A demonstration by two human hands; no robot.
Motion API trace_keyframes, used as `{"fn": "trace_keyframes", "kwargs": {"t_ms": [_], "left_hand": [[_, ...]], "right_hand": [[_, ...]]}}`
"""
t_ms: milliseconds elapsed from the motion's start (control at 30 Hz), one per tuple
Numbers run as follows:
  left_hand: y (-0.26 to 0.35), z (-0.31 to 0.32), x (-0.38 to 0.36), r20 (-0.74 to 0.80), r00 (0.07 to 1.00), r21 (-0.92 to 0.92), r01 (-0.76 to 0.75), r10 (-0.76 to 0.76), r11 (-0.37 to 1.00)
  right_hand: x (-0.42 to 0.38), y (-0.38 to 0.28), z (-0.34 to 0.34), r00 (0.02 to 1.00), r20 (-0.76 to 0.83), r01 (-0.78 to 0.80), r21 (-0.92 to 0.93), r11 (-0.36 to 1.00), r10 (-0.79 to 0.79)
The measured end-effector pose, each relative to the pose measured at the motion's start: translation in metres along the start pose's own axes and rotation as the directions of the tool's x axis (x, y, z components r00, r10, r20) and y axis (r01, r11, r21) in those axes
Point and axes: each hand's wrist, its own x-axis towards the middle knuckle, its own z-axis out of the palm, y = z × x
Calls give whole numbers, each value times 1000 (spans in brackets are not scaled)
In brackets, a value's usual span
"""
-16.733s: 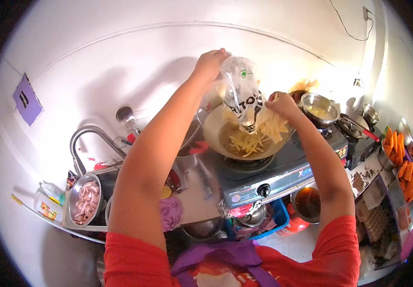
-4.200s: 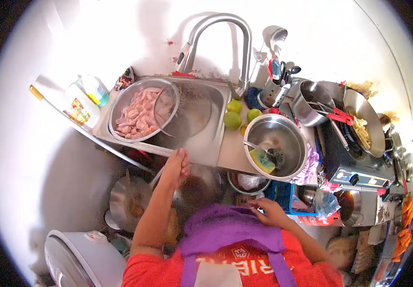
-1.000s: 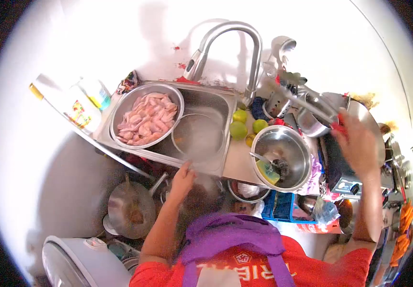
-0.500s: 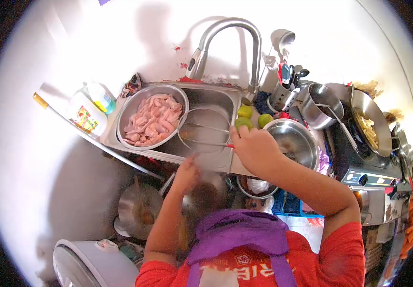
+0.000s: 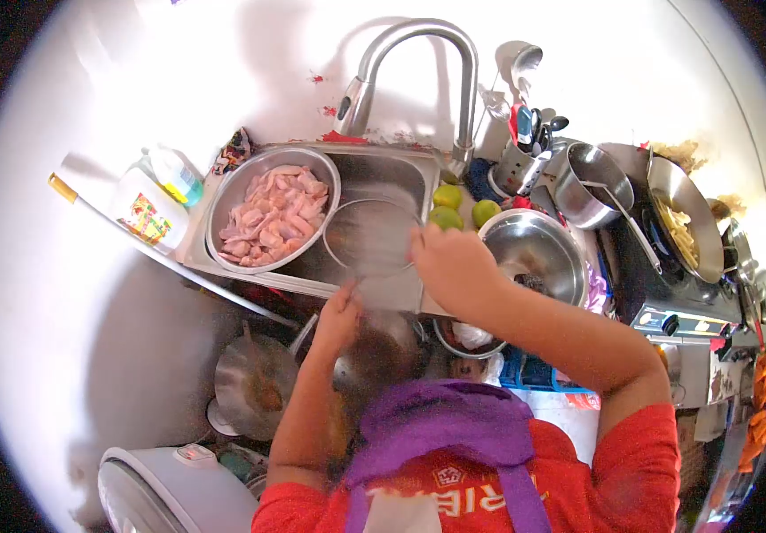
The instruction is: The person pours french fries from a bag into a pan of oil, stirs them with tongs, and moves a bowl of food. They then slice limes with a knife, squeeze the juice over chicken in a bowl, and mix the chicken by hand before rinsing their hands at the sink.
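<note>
My right hand [image 5: 456, 266] is closed at the right side of a round, thin-rimmed strainer [image 5: 328, 233] over the sink [image 5: 387, 171]. Motion smears the strainer's middle, and my fingers hide its handle. My left hand [image 5: 340, 318] is closed at the sink's front edge, just below the rim; what its fingers pinch is too blurred to make out. To the left, a steel bowl [image 5: 214, 209] full of raw chicken pieces [image 5: 276, 218] rests across the sink's corner. Green limes [image 5: 446, 218] lie just beyond my right hand, beside a steel bowl [image 5: 569, 240] with some dark residue.
A tall faucet [image 5: 467, 98] arches over the sink. Bottles [image 5: 147, 218] stand at the left, near a white pole [image 5: 178, 266]. At the right are a utensil holder [image 5: 518, 169], a pot [image 5: 569, 200], and a stove [image 5: 685, 306] with a pan [image 5: 710, 231]. Pans [image 5: 254, 377] sit below.
The strainer has become blurred in the middle, and the red handle part seen before is now hidden. My left hand has risen slightly towards the rim. The whole view has shifted slightly.
</note>
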Motion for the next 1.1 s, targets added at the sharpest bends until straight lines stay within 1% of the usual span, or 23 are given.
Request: {"fn": "trace_keyframes", "kwargs": {"t_ms": [33, 133, 233, 333, 433, 533, 567, 633, 667, 700, 733, 800, 833, 933, 1000, 1033, 1100], "left_hand": [[-2, 1, 1, 17, 1000, 26, -24, 24, 999], [3, 0, 1, 2, 1000, 6, -31, 31, 999], [-4, -8, 8, -20, 999, -54, -32, 31, 998], [-3, -8, 10, -35, 997, 22, -64, 65, 998], [-5, -3, 13, -1, 998, -5, -65, 65, 998], [-1, -5, 13, -14, 998, -25, -61, 61, 998], [-2, -5, 11, -25, 998, -34, -52, 51, 998], [-2, -8, 11, 9, 998, -44, -58, 58, 997], [-2, -8, 12, 30, 998, -48, -62, 63, 997], [-5, -6, 14, 38, 996, 21, -85, 84, 996], [-8, -3, 14, 34, 996, 38, -83, 82, 996], [-11, 0, 18, 22, 996, 78, -90, 88, 993], [-14, 0, 20, 13, 995, 62, -95, 94, 994], [-21, -4, 21, -7, 995, -5, -96, 96, 995], [-16, -3, 17, 8, 997, -72, -80, 80, 994], [-12, -2, 15, 23, 998, -69, -65, 67, 995], [-7, -1, 12, 56, 998, -54, -35, 38, 998]], "right_hand": [[5, 3, 11, 999, -46, 13, -42, 999, -15], [24, 24, 22, 985, 74, -162, 58, 985, 157], [5, 18, -19, 991, 68, -118, 38, 992, 116], [-3, 4, -20, 998, 50, -28, 21, 999, 27], [13, 12, 10, 998, -55, 2, -50, 999, -5], [19, 24, 7, 997, 11, -80, 60, 995, 80], [15, 20, -2, 997, 18, -69, 28, 997, 68], [0, 8, -24, 998, 47, -43, -36, 998, 45], [0, 6, -19, 1000, 14, -15, -41, 999, 16], [2, 4, -11, 1000, -20, 8, -48, 999, -9], [4, 2, -2, 998, -55, 28, -55, 998, -31], [15, 11, 14, 1000, 7, -14, -68, 998, 15], [20, 13, 18, 999, 33, -34, -74, 997, 36], [4, 9, -7, 999, -18, -33, 39, 999, 34], [1, 3, -4, 1000, -23, 19, 8, 1000, -18], [0, 0, -1, 999, -27, 39, -7, 999, -39], [13, 4, 22, 1000, -14, 15, -28, 999, -16]]}}
